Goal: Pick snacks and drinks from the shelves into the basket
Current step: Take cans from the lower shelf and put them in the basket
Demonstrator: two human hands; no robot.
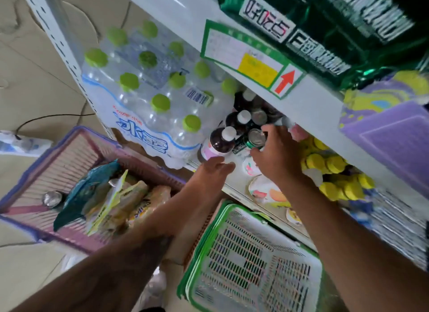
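One green can [255,141] gripped by right hand [276,156]; left hand [213,170] beside.

Green snack bag [325,21] reads "好吃点" (upside down); shelf label [250,58] illegible.

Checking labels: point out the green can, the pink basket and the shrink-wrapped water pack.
green can [256,138]: head view, on its silver top.
pink basket [76,149]: head view, on its bare slatted wall.
water pack [139,116]: head view, on the wrap between bottles.

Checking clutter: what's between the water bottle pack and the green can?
Head view: a row of dark bottles with white caps stands between the water pack and the green can the right hand grips.
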